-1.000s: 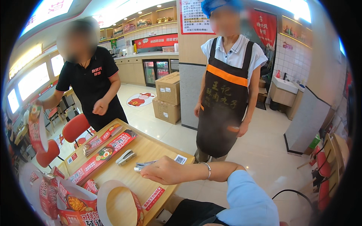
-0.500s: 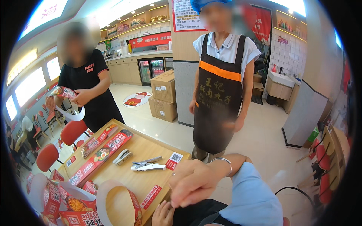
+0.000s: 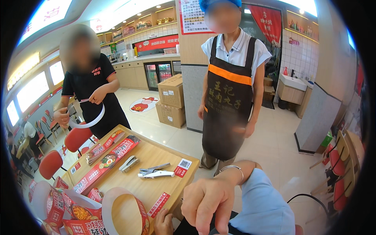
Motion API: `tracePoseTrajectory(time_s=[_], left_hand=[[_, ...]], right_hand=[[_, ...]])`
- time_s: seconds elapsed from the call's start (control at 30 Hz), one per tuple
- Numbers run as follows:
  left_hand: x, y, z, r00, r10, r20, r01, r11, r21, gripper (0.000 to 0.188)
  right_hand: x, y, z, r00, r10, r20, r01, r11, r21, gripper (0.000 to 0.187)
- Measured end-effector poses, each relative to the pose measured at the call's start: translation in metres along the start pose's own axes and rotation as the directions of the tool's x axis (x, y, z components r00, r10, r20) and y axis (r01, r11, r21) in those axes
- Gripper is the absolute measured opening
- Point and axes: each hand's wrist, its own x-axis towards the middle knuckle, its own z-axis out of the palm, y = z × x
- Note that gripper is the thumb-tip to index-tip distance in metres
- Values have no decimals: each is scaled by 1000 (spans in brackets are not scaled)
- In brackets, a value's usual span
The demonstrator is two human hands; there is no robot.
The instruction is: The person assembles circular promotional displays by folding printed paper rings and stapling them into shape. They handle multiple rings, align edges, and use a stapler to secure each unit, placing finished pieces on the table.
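My right hand (image 3: pixel 207 201), with a silver bracelet at the wrist, hangs in front of me past the table's near edge. Its fingers are curled downward, and no object shows in them. At the edge of the wooden table (image 3: pixel 182 192), my left hand (image 3: pixel 164 224) rests with fingers extended, partly cut off by the lower rim. Beside it stands a looped paper band (image 3: pixel 115 205), white inside and red-printed outside. More red food-printed paper loops (image 3: pixel 80 211) crowd the lower left. A grey stapler (image 3: pixel 129 163) and a white-handled stapler (image 3: pixel 156 174) lie farther up the table, near flat printed strips (image 3: pixel 105 164).
Across the table, a person in black (image 3: pixel 90 98) holds a curved paper band (image 3: pixel 92 122). Another person in a dark apron (image 3: pixel 227 105) stands ahead. Red chairs (image 3: pixel 51 163) line the left side. Stacked cardboard boxes (image 3: pixel 171 92) stand beside a pillar; more chairs (image 3: pixel 338 172) are at right.
My right hand has moved slightly down and right, away from my left hand. The person in black has lowered the paper band and now grips it with hands farther apart.
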Motion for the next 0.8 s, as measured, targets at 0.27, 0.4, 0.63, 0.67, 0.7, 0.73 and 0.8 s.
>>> tracePoseTrajectory(time_s=[0.27,0.4,0.63,0.67,0.7,0.73,0.8], left_hand=[[-18,-41,20,999,-32,25,32,999,-8,26],[-18,-44,23,999,-23,31,25,997,-66,28],[7,13,6,975,-165,-146,150,983,-109,12],[9,8,3,982,-135,-132,128,990,-63,12],[12,-2,0,987,-108,-122,108,994,-14,13],[10,-10,-3,989,-97,-110,101,994,38,13],[22,-9,-13,1000,11,9,-13,985,170,26]], right_hand=[[10,-1,3,996,72,-46,-72,997,-1,40],[2,0,0,993,122,-12,-121,991,61,37],[-12,41,-30,915,280,-290,-353,903,-243,17],[-9,56,-38,857,367,-362,-479,827,-295,17],[-5,72,-47,788,440,-432,-592,733,-334,18],[-9,99,-58,753,427,-501,-624,706,-336,18],[-36,150,-88,643,436,-629,-739,569,-361,16]])
